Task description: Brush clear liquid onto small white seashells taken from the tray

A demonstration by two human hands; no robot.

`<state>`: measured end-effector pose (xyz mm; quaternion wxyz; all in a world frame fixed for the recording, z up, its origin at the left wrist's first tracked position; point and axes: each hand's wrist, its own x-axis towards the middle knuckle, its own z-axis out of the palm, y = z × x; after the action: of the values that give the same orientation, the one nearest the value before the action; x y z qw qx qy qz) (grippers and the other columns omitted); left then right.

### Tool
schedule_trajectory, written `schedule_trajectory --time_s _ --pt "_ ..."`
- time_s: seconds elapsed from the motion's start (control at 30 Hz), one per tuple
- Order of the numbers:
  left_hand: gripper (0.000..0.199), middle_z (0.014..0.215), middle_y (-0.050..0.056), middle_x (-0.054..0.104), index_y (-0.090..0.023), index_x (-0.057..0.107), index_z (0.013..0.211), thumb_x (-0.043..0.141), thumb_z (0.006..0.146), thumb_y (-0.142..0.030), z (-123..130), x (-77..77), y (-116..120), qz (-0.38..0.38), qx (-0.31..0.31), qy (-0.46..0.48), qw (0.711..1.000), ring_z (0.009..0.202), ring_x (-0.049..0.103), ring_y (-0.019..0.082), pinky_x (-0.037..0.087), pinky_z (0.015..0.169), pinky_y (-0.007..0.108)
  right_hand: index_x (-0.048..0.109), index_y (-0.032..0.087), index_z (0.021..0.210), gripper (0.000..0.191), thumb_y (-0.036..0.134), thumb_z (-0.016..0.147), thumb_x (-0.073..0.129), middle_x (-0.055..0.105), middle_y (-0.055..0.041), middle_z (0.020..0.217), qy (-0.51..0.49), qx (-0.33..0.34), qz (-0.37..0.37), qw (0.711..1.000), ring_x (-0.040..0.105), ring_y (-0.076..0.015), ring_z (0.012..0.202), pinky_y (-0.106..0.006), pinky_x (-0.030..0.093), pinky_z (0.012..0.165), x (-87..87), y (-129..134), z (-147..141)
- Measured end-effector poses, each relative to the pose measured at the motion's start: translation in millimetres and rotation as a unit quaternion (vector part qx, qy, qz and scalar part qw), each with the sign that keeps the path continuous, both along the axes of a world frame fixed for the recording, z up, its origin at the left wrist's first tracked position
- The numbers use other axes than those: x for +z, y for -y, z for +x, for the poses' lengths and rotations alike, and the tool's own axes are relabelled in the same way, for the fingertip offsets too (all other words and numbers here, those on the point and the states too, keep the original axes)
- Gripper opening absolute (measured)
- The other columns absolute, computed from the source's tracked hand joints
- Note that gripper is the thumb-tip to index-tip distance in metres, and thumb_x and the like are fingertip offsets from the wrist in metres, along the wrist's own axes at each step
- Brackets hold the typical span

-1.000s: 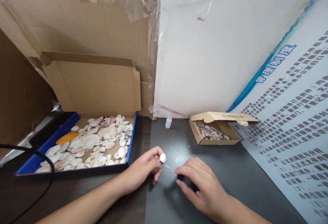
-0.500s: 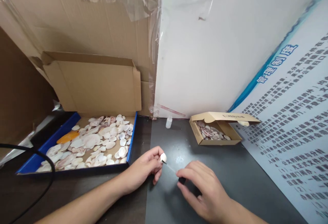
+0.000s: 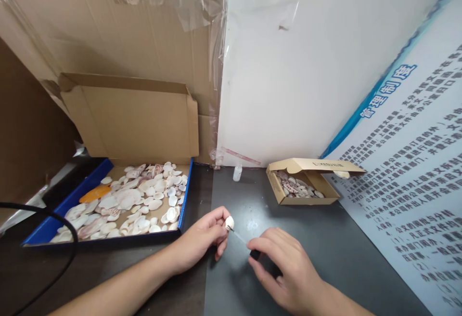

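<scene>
Dark tabletop (image 3: 238,294), white panel (image 3: 274,75) (upright), blue-edged poster (image 3: 404,171)

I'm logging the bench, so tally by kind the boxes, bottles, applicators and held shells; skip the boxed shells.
Open boxes: 2, large blue-sided box and small cardboard box
Small bottle: 1
Black-capped applicator: 1, in right hand
Held shell: 1, in left hand
Total: 5

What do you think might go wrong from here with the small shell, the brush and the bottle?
The left hand holds the small shell at its fingertips, so it might slip if the brush pushes. The brush's dark tip is close to those fingers and could touch them. The bottle looks uncapped, so a knock might spill any contents.
</scene>
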<state>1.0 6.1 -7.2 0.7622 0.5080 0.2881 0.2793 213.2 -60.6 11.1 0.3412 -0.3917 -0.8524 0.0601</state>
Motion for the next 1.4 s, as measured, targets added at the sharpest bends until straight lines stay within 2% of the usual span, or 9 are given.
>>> schedule_trajectory --time_s 0.1,0.27,0.37,0.5,0.7,0.77,0.9,1.1,1.4 --pt "0.009 0.057 -0.009 0.045 -0.020 0.046 0.082 0.053 0.078 -0.023 0.4 0.4 -0.1 0.003 0.001 -0.003 1.000 0.044 0.040 0.007 0.033 0.047 0.020 0.057 0.020 0.102 0.014 0.012 0.091 0.055 0.063 -0.0037 0.077 0.000 -0.020 0.003 1.000 0.057 -0.0190 0.067 -0.029 0.044 0.062 0.0 -0.5 0.1" --pt "0.009 0.057 -0.009 0.046 -0.020 0.045 0.083 0.052 0.082 -0.026 -0.5 3.3 1.3 0.031 -0.008 -0.029 0.999 0.045 0.040 0.008 0.033 0.049 0.021 0.057 0.019 0.105 0.016 0.011 0.091 0.053 0.064 -0.0038 0.077 0.001 0.005 0.012 1.000 0.057 -0.0190 0.066 -0.029 0.044 0.061 1.9 -0.4 0.1" --pt "0.010 0.057 -0.009 0.047 -0.020 0.045 0.084 0.052 0.084 -0.028 -1.3 4.4 2.6 0.048 -0.016 -0.040 0.998 0.047 0.040 0.008 0.032 0.051 0.022 0.058 0.019 0.103 0.014 0.012 0.091 0.054 0.063 -0.0040 0.076 0.005 -0.015 0.015 1.000 0.057 -0.0190 0.066 -0.029 0.043 0.061 2.7 -0.3 0.2" --pt "0.012 0.059 -0.009 0.046 -0.020 0.044 0.085 0.051 0.087 -0.030 -1.7 3.2 3.3 0.061 -0.023 -0.045 0.997 0.047 0.039 0.008 0.031 0.051 0.022 0.058 0.019 0.104 0.015 0.011 0.091 0.053 0.063 -0.0038 0.076 0.002 0.006 0.021 1.000 0.056 -0.0187 0.065 -0.029 0.043 0.061 2.5 -0.1 0.3" --pt "0.014 0.059 -0.008 0.046 -0.021 0.043 0.086 0.049 0.089 -0.032 -1.8 2.4 4.8 0.083 -0.030 -0.071 0.994 0.050 0.040 0.009 0.031 0.052 0.022 0.058 0.019 0.103 0.014 0.012 0.091 0.054 0.063 -0.0036 0.075 0.012 -0.005 0.025 1.000 0.056 -0.0191 0.065 -0.029 0.042 0.061 2.0 1.3 0.7" --pt "0.013 0.059 -0.008 0.046 -0.020 0.044 0.087 0.049 0.088 -0.032 -1.5 3.4 5.1 0.083 -0.031 -0.074 0.993 0.050 0.040 0.009 0.031 0.052 0.022 0.059 0.019 0.102 0.014 0.012 0.091 0.054 0.062 -0.0033 0.074 0.019 0.003 0.027 0.999 0.056 -0.0189 0.064 -0.029 0.042 0.060 1.9 1.3 0.5" --pt "0.014 0.058 -0.009 0.046 -0.021 0.043 0.086 0.049 0.088 -0.033 -1.0 5.3 5.6 0.084 -0.029 -0.075 0.993 0.049 0.038 0.009 0.032 0.052 0.022 0.059 0.019 0.101 0.013 0.013 0.092 0.053 0.063 -0.0033 0.075 0.020 -0.025 0.030 0.999 0.057 -0.0188 0.065 -0.029 0.043 0.060 3.0 -0.1 -0.1" --pt "0.011 0.058 -0.008 0.046 -0.020 0.044 0.086 0.049 0.087 -0.030 -1.6 5.4 5.7 0.082 -0.027 -0.073 0.994 0.049 0.039 0.009 0.032 0.052 0.022 0.059 0.020 0.102 0.016 0.012 0.091 0.051 0.063 -0.0031 0.074 0.026 -0.010 0.029 0.999 0.057 -0.0181 0.064 -0.028 0.043 0.059 4.8 1.3 -2.4" --pt "0.003 0.054 -0.009 0.043 -0.021 0.044 0.081 0.046 0.079 -0.020 -1.9 -0.9 1.2 0.030 -0.015 -0.020 0.999 0.046 0.041 0.009 0.032 0.049 0.021 0.059 0.019 0.098 0.013 0.011 0.090 0.053 0.060 -0.0025 0.071 0.022 -0.021 0.028 0.999 0.053 -0.0176 0.062 -0.028 0.040 0.058 4.0 1.9 -2.8"
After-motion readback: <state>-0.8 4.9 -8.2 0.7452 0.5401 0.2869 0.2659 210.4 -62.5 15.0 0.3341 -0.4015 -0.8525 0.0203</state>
